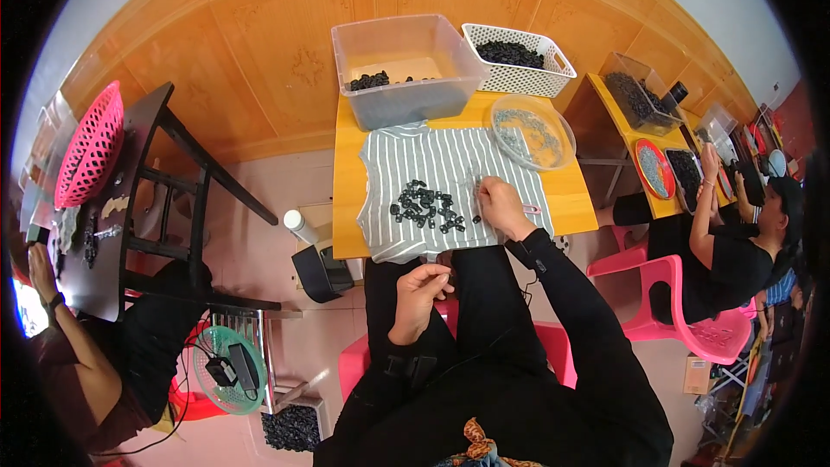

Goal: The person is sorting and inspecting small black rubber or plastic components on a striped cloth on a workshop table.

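Note:
My left hand [418, 303] is held above my lap, just off the table's near edge, with thumb and forefinger pinched together. Whatever sits in that pinch is too small to name. Over the grey-and-white striped cloth [389, 151], my right hand [503, 207] has its fingers curled and closed, tips down at the fabric; anything in them is hidden. Left of it lies a loose pile of small black plastic pieces [424, 205]. A small flat pinkish object [531, 209] rests by its wrist side.
A clear bin [406, 108] and a white perforated basket [527, 80], both with black pieces, stand at the table's back. A round clear tray [566, 149] holds small metal bits. Co-workers sit left, by a dark table [104, 233], and right, near a pink chair [661, 294].

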Tool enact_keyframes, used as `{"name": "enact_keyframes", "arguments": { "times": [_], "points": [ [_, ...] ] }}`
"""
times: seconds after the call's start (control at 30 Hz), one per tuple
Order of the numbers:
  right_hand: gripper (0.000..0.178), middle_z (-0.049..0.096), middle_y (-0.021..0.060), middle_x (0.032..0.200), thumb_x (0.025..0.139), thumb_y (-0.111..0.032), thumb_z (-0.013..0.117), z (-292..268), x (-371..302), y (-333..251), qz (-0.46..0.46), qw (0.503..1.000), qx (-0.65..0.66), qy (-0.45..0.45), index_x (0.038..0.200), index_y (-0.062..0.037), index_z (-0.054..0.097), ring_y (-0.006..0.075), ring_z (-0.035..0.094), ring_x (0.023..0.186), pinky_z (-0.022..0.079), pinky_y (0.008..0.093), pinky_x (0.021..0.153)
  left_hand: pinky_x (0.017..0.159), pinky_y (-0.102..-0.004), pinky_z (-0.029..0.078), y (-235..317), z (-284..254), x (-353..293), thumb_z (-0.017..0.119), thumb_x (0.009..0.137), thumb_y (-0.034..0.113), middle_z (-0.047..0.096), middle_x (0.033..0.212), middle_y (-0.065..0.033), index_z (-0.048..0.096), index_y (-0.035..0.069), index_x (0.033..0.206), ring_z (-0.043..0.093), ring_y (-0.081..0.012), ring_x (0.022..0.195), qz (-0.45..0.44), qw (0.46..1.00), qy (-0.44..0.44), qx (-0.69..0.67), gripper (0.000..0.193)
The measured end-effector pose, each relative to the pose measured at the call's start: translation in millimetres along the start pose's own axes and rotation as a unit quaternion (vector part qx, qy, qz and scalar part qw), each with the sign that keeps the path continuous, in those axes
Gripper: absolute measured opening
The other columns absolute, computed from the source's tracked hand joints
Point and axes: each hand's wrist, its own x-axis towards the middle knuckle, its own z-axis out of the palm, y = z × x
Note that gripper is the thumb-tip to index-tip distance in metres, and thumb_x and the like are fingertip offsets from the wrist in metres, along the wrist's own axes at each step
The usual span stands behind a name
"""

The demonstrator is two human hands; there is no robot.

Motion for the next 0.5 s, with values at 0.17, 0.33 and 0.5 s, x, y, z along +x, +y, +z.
{"name": "enact_keyframes", "arguments": {
  "times": [0.17, 0.33, 0.5],
  "points": [
    [0.004, 0.058, 0.019, 0.079, 0.073, -0.006, 0.059, 0.7, -4.6, -5.9, 0.024, 0.999, 0.027, 0.013, 0.074, -0.0024, 0.06, 0.0383, 0.058, 0.077, 0.046, 0.046, 0.068, 0.058, -0.0199, 0.045, -5.7, -1.6, -2.5, 0.059, 0.086, -0.001, 0.065, 0.078, -0.0052, 0.065, -0.002, 0.097, 0.063, -0.0119, 0.066, -0.007, 1.0, -0.01, -0.005, 0.012],
    [0.007, 0.06, 0.0193, 0.078, 0.071, -0.008, 0.058, 1.1, 2.7, 0.8, 0.027, 1.0, -0.001, -0.007, 0.074, -0.0034, 0.062, 0.038, 0.06, 0.074, 0.048, 0.0465, 0.066, 0.059, -0.02, 0.046, -15.2, 0.7, 0.4, 0.06, 0.086, -0.001, 0.066, 0.081, -0.0068, 0.065, -0.004, 0.103, 0.062, -0.012, 0.066, -0.01, 0.999, -0.028, -0.024, 0.018],
    [0.005, 0.06, 0.0154, 0.062, 0.068, -0.005, 0.058, -6.3, -1.9, 5.1, 0.067, 0.975, 0.21, 0.019, 0.069, -0.0009, 0.061, 0.0286, 0.059, 0.056, 0.047, 0.0376, 0.054, 0.059, -0.0201, 0.047, -11.8, 0.2, 3.2, 0.059, 0.086, -0.002, 0.066, 0.084, -0.0077, 0.064, -0.005, 0.104, 0.063, -0.0125, 0.068, -0.009, 0.999, -0.026, -0.033, 0.019]
  ]
}}
